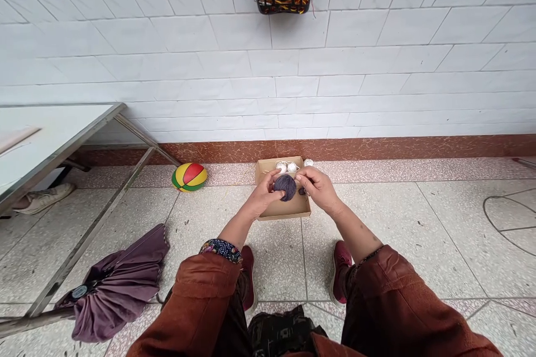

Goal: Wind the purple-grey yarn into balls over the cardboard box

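My left hand (pixel 266 195) is wrapped round a dark purple-grey ball of yarn (pixel 285 187), held above an open cardboard box (pixel 285 211). To the right of the ball, my right hand (pixel 317 185) is closed in a pinch at a strand of yarn; the strand itself is too fine to follow. Inside the box lie white balls of yarn (pixel 292 167) along the back and a small dark piece (pixel 302 191) on the right. Another white ball of yarn (pixel 309 162) rests just outside the box's back right corner.
A striped ball (pixel 190 177) sits on the floor by a metal-framed table (pixel 92 114). In front of it lies a folded purple umbrella (pixel 121 290). A person's shoe (pixel 46 199) shows under the table. A black basket (pixel 283 3) hangs on the tiled wall. Wire rings (pixel 508 220) stand at right.
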The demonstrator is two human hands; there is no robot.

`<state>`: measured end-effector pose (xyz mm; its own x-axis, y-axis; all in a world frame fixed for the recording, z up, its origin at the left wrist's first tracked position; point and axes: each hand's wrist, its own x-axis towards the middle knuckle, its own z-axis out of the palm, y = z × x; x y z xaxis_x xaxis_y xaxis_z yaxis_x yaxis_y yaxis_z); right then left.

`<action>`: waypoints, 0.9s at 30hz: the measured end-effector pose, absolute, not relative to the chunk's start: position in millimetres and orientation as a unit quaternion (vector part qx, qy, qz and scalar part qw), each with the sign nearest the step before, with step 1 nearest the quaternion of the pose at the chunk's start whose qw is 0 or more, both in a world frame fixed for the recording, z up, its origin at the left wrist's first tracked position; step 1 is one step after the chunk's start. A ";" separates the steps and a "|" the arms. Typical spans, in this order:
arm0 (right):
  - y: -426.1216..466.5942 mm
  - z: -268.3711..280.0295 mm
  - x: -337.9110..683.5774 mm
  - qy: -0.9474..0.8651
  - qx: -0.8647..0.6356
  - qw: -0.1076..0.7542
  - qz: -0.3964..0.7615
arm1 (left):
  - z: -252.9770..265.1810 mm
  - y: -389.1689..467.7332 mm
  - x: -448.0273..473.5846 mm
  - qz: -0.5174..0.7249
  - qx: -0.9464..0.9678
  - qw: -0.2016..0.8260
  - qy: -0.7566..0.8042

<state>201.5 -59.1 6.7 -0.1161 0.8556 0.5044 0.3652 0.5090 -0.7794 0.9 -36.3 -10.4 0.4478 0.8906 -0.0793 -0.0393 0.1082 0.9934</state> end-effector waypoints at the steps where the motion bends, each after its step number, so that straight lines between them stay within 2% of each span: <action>1: -56.5 3.6 202.0 -0.698 -0.443 0.511 0.236 | -8.8 -38.3 1.3 0.350 0.567 0.653 0.360; 7: -48.2 -13.8 199.2 -0.670 -0.493 0.494 0.253 | 3.2 -48.5 7.0 0.355 0.517 0.744 0.232; 13: -49.1 -32.9 192.0 -0.686 -0.518 0.426 0.283 | 7.4 -48.1 8.8 0.410 0.419 0.782 0.213; 21: -65.4 -31.1 179.1 -0.780 -0.457 0.348 0.249 | -6.6 -30.2 3.9 0.499 0.410 0.667 0.371; 24: -73.1 -15.6 178.4 -0.793 -0.411 0.360 0.271 | -12.6 -25.9 -0.3 0.488 0.453 0.601 0.441; 27: -76.8 1.7 182.1 -0.768 -0.391 0.408 0.302 | -15.2 -25.7 -3.8 0.457 0.507 0.556 0.474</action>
